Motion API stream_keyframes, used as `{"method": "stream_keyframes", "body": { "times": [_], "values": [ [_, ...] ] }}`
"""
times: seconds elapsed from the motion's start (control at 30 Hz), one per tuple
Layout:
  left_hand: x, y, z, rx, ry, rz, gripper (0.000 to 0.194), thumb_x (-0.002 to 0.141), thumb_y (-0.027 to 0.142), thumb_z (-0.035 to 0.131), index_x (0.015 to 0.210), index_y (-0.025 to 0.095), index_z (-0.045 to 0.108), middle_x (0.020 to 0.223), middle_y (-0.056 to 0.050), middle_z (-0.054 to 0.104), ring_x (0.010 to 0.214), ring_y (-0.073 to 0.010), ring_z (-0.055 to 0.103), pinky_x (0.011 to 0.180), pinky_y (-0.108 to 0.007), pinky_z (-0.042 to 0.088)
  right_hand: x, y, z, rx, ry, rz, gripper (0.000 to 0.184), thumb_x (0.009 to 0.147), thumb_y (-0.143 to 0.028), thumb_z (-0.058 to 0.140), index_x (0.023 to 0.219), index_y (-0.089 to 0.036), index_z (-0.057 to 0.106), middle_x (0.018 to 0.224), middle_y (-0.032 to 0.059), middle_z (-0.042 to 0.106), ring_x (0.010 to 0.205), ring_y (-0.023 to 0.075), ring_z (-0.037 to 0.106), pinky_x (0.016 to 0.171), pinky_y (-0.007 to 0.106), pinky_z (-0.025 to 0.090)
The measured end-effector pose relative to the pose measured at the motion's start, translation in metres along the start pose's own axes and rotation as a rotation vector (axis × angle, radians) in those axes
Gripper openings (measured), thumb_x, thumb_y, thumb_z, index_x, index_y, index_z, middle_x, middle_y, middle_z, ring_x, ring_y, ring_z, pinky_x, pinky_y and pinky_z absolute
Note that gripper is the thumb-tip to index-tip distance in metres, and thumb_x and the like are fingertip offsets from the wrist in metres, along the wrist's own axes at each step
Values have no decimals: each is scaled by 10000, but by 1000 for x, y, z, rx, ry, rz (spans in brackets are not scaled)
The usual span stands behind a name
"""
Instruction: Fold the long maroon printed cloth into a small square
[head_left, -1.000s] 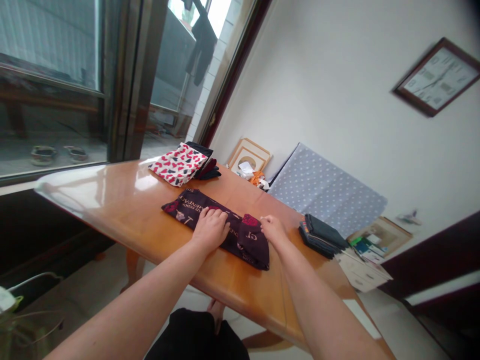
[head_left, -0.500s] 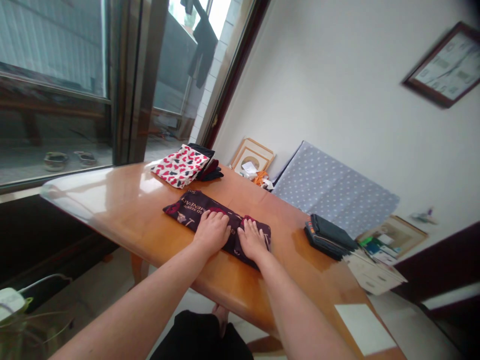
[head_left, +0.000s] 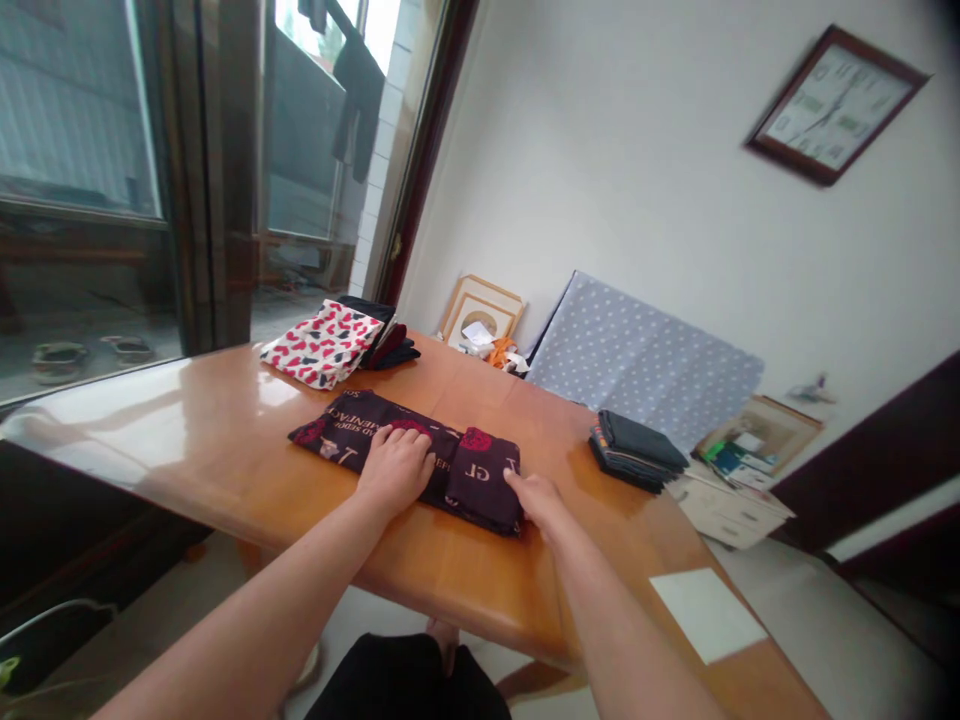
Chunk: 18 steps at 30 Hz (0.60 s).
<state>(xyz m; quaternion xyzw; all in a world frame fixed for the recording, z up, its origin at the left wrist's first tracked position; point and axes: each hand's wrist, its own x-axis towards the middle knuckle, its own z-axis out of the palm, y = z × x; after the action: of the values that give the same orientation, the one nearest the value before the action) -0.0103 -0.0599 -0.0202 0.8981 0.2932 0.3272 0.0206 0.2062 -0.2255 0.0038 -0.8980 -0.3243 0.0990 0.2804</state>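
Note:
A dark printed garment (head_left: 480, 478), folded into a long flat bundle with red roses and pale lettering, lies on the wooden table (head_left: 555, 590). My left hand (head_left: 397, 462) rests on its middle, palm down, fingers lying over the cloth. At the bundle's right end is my right hand (head_left: 538, 500), its thumb on top of the folded edge and its other fingers mostly hidden beside or beneath the fabric. A short flap is folded over at that end.
Behind the bundle, on the left, sits a stack of folded clothes, a heart-print cloth (head_left: 324, 343) on top. A pile of dark folded clothes (head_left: 637, 448) stands at the right edge. A pale sheet (head_left: 707, 613) lies nearer on the right. A dotted grey cover (head_left: 645, 360) stands beyond the table.
My right hand has slid off the top of the folded flap to the bundle's right edge, thumb now on it. My left hand stays on the cloth. The view has turned slightly right.

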Motion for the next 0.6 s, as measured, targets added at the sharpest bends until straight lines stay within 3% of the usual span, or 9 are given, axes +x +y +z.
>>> {"method": "stream_keyframes", "body": {
  "times": [0.13,0.27,0.37,0.6],
  "values": [
    [0,-1,0,3,27,24,278,978,369,455,1012,246,702,1047,-96,737,1065,-282,643,1138,-487,300,-11,-4,13,87,6,29,254,847,-442,669,820,-200,739,707,33,733,675,187,686,580,238,460],
    [2,-4,0,37,26,46,308,989,385,427,992,261,708,1040,-81,747,1063,-281,647,1152,-490,287,-16,3,-1,150,62,52,171,788,-374,709,834,-212,738,758,21,748,715,183,689,596,230,456],
    [3,-4,-1,58,18,51,328,997,402,412,981,263,708,1030,-76,747,1071,-280,643,1152,-484,294,-27,25,-24,177,100,74,151,765,-357,713,806,-211,724,751,22,746,723,186,688,594,227,448],
    [4,4,-12,63,-69,-32,343,1000,408,397,1066,258,698,1107,-84,733,1095,-272,633,1079,-441,373,-67,104,-72,186,117,125,170,789,-371,663,728,-213,669,697,37,725,704,204,686,570,238,425]
  ]
}}
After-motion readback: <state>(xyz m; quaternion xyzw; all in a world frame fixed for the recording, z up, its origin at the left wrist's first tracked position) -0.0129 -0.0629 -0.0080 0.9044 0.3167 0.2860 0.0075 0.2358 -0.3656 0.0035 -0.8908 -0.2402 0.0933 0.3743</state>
